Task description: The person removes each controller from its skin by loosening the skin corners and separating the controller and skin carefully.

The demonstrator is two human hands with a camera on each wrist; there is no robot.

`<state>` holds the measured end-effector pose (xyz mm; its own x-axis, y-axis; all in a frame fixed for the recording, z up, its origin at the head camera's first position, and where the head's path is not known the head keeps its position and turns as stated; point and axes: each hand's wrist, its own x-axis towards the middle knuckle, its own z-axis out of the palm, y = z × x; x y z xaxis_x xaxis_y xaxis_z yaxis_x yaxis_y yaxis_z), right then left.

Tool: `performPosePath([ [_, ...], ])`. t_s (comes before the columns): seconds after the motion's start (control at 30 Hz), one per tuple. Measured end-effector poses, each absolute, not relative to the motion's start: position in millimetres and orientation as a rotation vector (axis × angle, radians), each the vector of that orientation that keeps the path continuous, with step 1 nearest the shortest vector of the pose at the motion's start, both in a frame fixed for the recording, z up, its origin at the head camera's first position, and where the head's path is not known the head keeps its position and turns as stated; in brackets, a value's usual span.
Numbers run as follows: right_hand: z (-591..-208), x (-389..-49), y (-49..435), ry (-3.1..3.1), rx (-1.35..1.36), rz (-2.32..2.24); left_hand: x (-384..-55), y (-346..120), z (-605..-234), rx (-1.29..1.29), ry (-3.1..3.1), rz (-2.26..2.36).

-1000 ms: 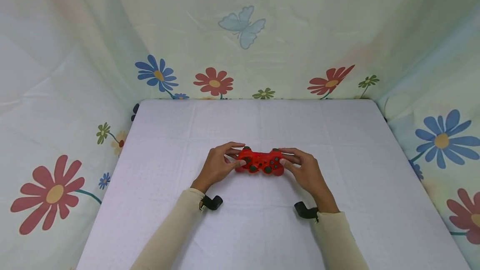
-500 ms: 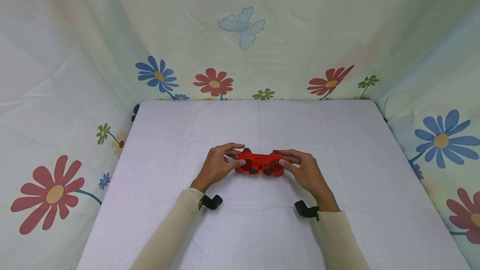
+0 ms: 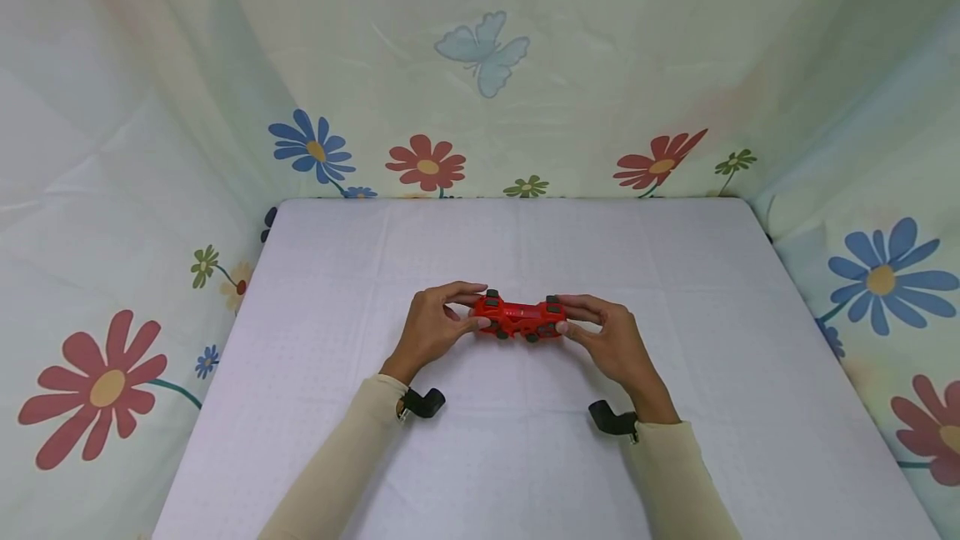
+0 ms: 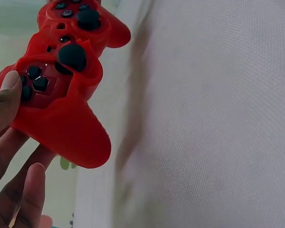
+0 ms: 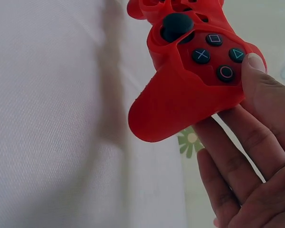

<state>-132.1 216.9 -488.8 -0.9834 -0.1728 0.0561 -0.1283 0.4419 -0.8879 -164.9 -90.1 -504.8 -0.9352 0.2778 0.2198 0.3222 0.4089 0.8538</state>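
Observation:
A red game controller [image 3: 519, 317] with dark thumbsticks and buttons is held between both hands over the middle of the table. My left hand [image 3: 435, 325] pinches its left end, thumb on the face beside the direction pad and fingers behind. At the opposite end my right hand [image 3: 609, 342] grips it the same way; in the right wrist view the thumb lies beside the triangle button. The head view shows the controller's shoulder-button edge turned up, its face seen at a steep slant. Both handle grips show in the wrist views, pointing toward the table.
A white cloth covers the table [image 3: 517, 457]. Behind it and along both sides hang pale curtains [image 3: 570, 40] printed with flowers and a butterfly. Each wrist carries a small black camera mount, the left mount [image 3: 426, 403] and the right mount [image 3: 611, 420].
The controller has tipped between the hands: its face with the buttons showed a second ago, and now its top edge with the shoulder buttons faces up. Both hands have barely moved.

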Motion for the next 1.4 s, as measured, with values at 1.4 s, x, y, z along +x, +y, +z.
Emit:
performPosePath([
  [1.4, -506, -126, 204, 2.811, -0.294, -1.51, -159, -90, -522, -0.554, -2.58, -1.437],
])
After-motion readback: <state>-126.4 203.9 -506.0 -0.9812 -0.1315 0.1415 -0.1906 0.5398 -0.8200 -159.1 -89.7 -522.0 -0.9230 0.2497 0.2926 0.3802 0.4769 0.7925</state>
